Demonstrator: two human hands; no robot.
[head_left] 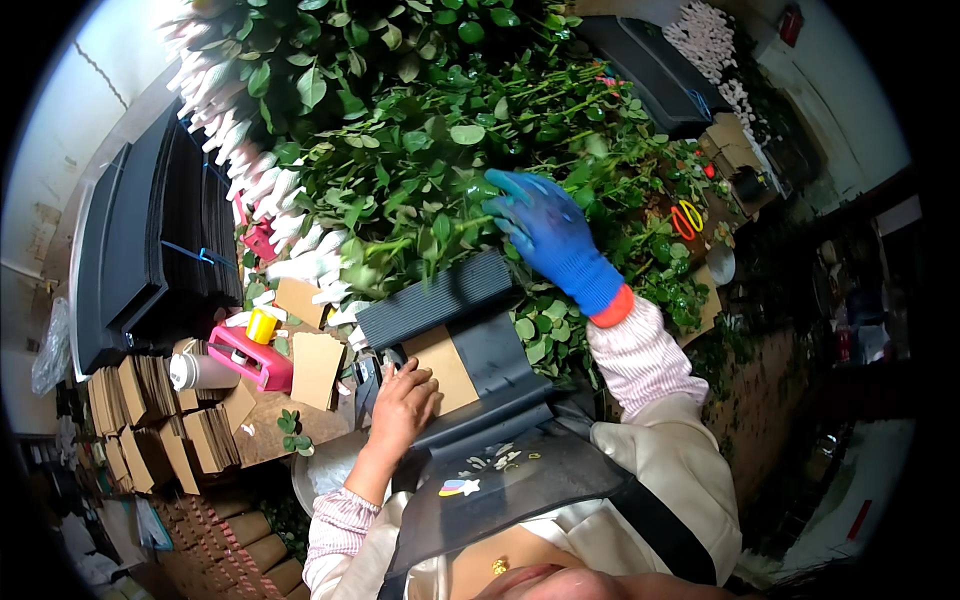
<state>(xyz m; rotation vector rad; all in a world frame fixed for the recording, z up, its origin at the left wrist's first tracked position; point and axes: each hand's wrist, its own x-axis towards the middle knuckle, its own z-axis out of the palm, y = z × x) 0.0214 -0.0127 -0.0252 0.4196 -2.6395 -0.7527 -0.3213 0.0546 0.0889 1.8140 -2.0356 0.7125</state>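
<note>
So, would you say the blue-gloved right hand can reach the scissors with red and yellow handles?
Probably yes: only green leafy stems lie between the right hand and the scissors' handles, which look uncovered.

The left hand (404, 398) is bare, back uppermost; the left forearm (371, 468) is directed toward 1 o'clock. The right hand (550, 230), gloved, extends farther, fingers toward 10 o'clock.

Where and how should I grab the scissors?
Likely by the orange-red and yellow handle loops, from above with the gloved right hand: the loops show uncovered at the right of the leafy stems; the blades can't be made out.
</note>
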